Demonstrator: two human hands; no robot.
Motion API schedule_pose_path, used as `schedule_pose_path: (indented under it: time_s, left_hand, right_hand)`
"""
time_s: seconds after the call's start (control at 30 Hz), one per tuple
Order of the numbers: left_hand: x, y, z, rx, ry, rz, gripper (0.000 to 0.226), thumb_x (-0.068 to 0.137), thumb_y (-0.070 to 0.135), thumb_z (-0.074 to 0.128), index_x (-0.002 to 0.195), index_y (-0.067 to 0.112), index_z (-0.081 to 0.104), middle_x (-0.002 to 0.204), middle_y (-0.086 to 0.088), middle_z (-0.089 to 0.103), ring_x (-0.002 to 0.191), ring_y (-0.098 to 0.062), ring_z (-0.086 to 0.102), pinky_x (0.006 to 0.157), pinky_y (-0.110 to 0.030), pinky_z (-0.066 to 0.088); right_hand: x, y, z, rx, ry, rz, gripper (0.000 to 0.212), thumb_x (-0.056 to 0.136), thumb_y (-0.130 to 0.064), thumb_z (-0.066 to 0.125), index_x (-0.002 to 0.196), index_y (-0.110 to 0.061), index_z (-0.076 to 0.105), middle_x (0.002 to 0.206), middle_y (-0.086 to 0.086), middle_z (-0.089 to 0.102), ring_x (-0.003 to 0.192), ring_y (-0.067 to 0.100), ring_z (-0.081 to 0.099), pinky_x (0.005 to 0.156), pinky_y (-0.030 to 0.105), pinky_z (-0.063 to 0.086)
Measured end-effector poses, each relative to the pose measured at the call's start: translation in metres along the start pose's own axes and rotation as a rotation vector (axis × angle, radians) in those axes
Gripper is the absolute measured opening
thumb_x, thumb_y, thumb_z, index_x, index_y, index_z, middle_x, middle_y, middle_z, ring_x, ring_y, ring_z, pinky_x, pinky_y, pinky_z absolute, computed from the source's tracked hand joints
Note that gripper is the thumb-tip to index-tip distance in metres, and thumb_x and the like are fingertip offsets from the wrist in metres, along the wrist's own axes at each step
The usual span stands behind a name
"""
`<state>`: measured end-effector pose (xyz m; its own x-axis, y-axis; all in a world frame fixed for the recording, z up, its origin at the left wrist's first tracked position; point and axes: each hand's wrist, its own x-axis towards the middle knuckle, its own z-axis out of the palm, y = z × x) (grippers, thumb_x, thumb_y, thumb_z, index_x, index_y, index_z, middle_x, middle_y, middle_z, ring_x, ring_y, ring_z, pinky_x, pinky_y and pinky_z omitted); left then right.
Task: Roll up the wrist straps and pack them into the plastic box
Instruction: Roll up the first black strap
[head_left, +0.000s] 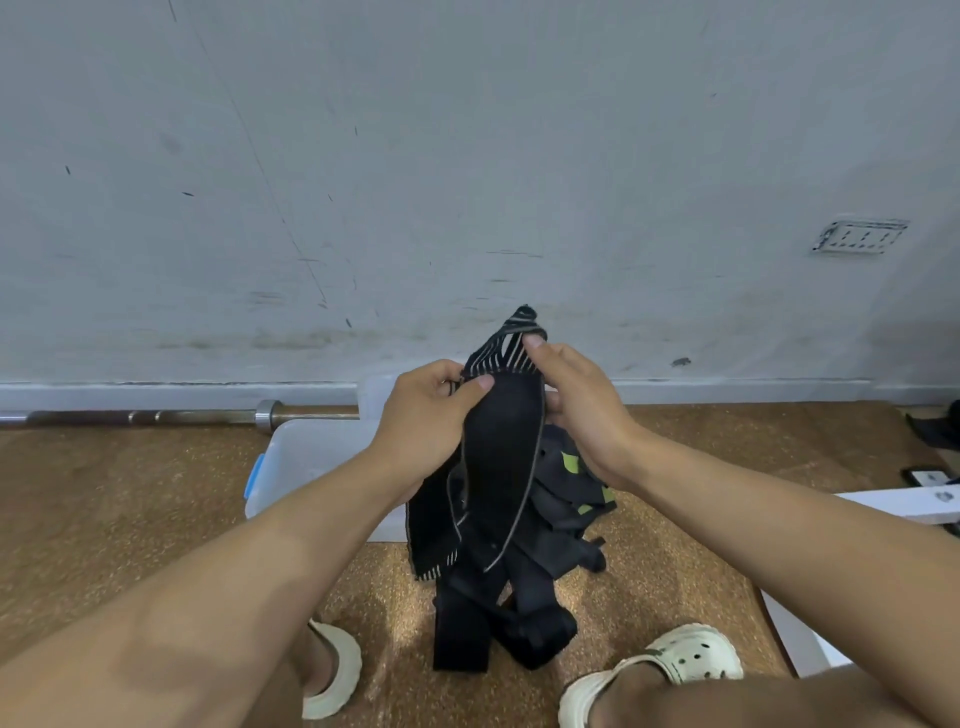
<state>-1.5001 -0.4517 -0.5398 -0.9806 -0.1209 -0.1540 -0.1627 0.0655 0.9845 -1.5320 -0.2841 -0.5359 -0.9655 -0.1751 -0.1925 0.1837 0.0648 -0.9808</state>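
A black wrist strap (498, 457) with grey edging and a striped end hangs in front of me, held up by both hands. My left hand (431, 415) pinches its left edge near the top. My right hand (576, 405) grips the striped top end, thumb on the fabric. Below it, a heap of more black straps (524, 618), some with green marks, lies on the floor. The clear plastic box (306, 457) with a blue latch stands on the floor behind my left forearm, partly hidden.
A steel barbell (156, 415) lies along the grey wall's base at left. White flat boards (909, 506) lie on the brown cork-like floor at right. My feet in white clogs (691, 660) are at the bottom. Dark items sit at the far right edge.
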Motion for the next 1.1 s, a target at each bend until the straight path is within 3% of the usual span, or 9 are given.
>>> schedule_pose_path:
  time_s: [0.13,0.23,0.37,0.47,0.6,0.77,0.9,1.03,1.1]
  left_hand:
    - [0.006,0.000,-0.003,-0.094,0.070,-0.089,0.022,0.096,0.027,0.071,0.077,0.016,0.068,0.086,-0.008,0.079,0.080,-0.022,0.075,0.071,-0.032,0.059]
    - [0.009,0.004,-0.006,-0.152,0.165,-0.110,0.014,0.095,0.025,0.072,0.089,0.013,0.067,0.091,-0.009,0.079,0.081,-0.021,0.076,0.063,-0.027,0.057]
    - [0.014,0.004,-0.011,-0.178,0.253,-0.116,0.018,0.095,0.027,0.073,0.104,0.012,0.066,0.095,-0.006,0.077,0.083,-0.019,0.074,0.061,-0.025,0.057]
    - [0.026,-0.002,-0.022,-0.181,0.410,-0.133,0.030,0.096,0.040,0.067,0.103,0.011,0.067,0.100,-0.006,0.075,0.085,-0.020,0.067,0.078,-0.035,0.056]
    - [0.032,0.000,-0.036,-0.103,0.576,-0.084,0.010,0.101,0.022,0.056,0.109,0.017,0.059,0.099,-0.007,0.067,0.083,-0.021,0.059,0.070,-0.032,0.047]
    - [0.013,0.002,-0.025,0.250,0.218,0.181,0.023,0.104,0.011,0.051,0.098,0.022,0.069,0.066,0.009,0.061,0.054,-0.002,0.052,0.054,-0.015,0.039]
    - [0.000,0.005,-0.015,0.325,-0.037,0.183,0.034,0.106,0.009,0.047,0.108,0.027,0.076,0.085,0.015,0.074,0.073,-0.002,0.068,0.066,-0.015,0.050]
    - [0.000,0.001,-0.022,0.514,-0.165,0.281,0.056,0.093,-0.006,0.059,0.133,0.032,0.065,0.128,0.010,0.069,0.117,0.000,0.062,0.103,-0.014,0.045]
    - [-0.002,0.000,-0.022,0.680,-0.171,0.351,0.058,0.088,0.002,0.071,0.135,0.035,0.063,0.124,0.013,0.066,0.096,0.016,0.058,0.087,0.002,0.037]
  right_hand:
    - [-0.005,0.013,0.006,0.025,-0.073,0.045,0.037,0.091,-0.033,0.076,0.110,-0.010,0.054,0.105,0.018,0.077,0.087,0.027,0.076,0.075,0.037,0.061]
    - [-0.006,0.031,0.007,-0.141,-0.196,0.168,0.050,0.083,-0.016,0.085,0.121,-0.007,0.054,0.103,0.011,0.079,0.095,0.025,0.077,0.084,0.039,0.062]
    - [-0.010,0.044,0.007,-0.253,-0.376,0.266,0.026,0.095,-0.020,0.073,0.119,-0.011,0.072,0.109,0.003,0.079,0.107,0.022,0.074,0.094,0.030,0.059]
    - [-0.008,0.033,0.003,-0.136,-0.326,0.219,0.015,0.103,-0.019,0.061,0.108,-0.012,0.073,0.109,0.004,0.079,0.101,0.018,0.076,0.083,0.027,0.059]
    - [0.002,0.017,-0.004,-0.079,-0.006,0.177,0.017,0.101,-0.022,0.065,0.117,-0.014,0.063,0.106,0.011,0.078,0.093,0.022,0.077,0.081,0.036,0.063]
    - [0.014,0.005,-0.015,0.059,0.064,0.196,0.063,0.095,-0.013,0.072,0.150,-0.026,0.045,0.126,0.014,0.068,0.102,0.029,0.074,0.091,0.041,0.061]
    - [0.010,-0.005,-0.017,0.108,-0.023,0.137,0.046,0.100,-0.001,0.060,0.138,-0.027,0.059,0.113,0.026,0.074,0.106,0.034,0.074,0.099,0.047,0.057]
    - [0.005,-0.011,-0.016,0.113,0.023,0.085,0.040,0.101,0.003,0.058,0.130,-0.024,0.064,0.117,0.034,0.068,0.094,0.032,0.075,0.079,0.038,0.064]
    - [0.003,-0.013,-0.017,0.145,-0.004,0.136,0.040,0.100,0.002,0.059,0.132,-0.023,0.063,0.112,0.028,0.073,0.089,0.029,0.076,0.077,0.037,0.064]
